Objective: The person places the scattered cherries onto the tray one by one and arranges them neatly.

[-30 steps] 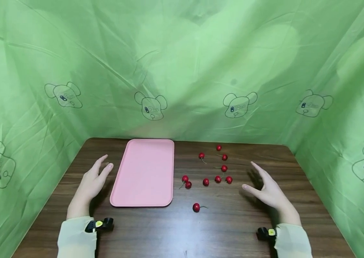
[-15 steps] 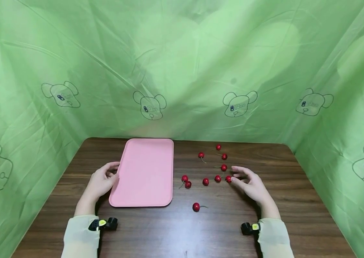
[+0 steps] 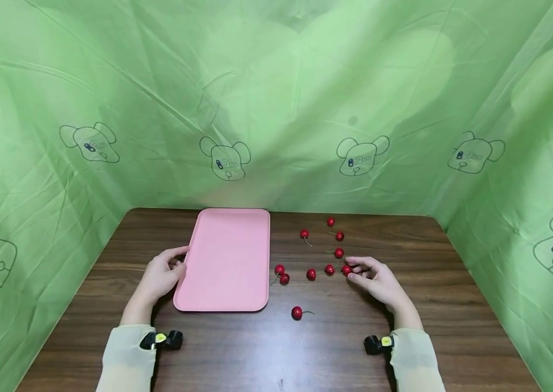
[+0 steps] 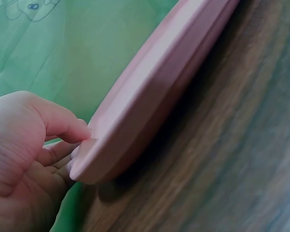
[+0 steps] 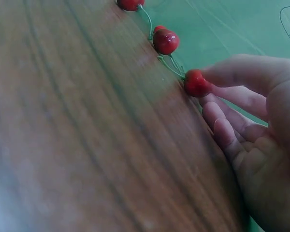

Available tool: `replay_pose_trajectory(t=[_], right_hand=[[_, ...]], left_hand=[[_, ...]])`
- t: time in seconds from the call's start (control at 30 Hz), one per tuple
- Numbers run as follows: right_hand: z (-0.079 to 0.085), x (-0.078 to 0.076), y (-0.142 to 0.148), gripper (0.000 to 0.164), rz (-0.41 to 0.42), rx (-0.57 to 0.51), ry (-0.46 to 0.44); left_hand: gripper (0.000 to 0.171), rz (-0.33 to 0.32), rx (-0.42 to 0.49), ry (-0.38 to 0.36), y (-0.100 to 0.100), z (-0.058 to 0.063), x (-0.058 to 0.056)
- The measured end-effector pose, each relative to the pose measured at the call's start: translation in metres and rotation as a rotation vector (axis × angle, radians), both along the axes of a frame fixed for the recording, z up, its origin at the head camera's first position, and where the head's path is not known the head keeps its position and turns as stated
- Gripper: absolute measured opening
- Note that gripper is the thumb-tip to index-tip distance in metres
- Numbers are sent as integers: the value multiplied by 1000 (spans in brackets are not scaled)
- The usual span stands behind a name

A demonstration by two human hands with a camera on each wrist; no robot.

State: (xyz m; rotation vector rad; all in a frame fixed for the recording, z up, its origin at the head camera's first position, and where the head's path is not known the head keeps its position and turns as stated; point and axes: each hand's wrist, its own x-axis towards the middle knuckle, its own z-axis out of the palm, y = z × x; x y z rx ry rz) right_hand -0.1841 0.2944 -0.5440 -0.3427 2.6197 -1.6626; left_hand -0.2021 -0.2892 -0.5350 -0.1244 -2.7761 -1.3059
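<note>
My left hand [image 3: 161,275] grips the left edge of a pink rectangular tray [image 3: 225,261]. In the left wrist view the thumb lies over the rim of the tray [image 4: 150,87] and the other fingers are partly hidden behind it. On the right, my right hand [image 3: 376,280] pinches the rightmost cherry [image 3: 346,270] between thumb and fingertips. The right wrist view shows this red cherry [image 5: 196,83] close over the wood, its green stem pointing away from the hand. Another cherry [image 3: 330,269] lies just to its left.
Several more red cherries lie scattered right of the tray, among them one near the front [image 3: 296,313] and one at the back [image 3: 331,221]. The dark wooden table [image 3: 237,354] ends at a green curtain [image 3: 276,109] behind and at both sides.
Both hands have moved inward: the left has taken hold of the tray's edge, the right has reached the rightmost cherry and pinched it. The tray has shifted slightly right.
</note>
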Motion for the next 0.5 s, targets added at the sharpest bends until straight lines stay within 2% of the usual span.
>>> replay_pose_trajectory(t=[0.17, 0.5], right_hand=[[0, -1, -2, 43, 12, 0, 25], [1, -3, -6, 39, 25, 39, 53]], left_hand=[[46, -9, 0, 11, 6, -3, -2], [48, -15, 77, -35, 5, -8, -2]])
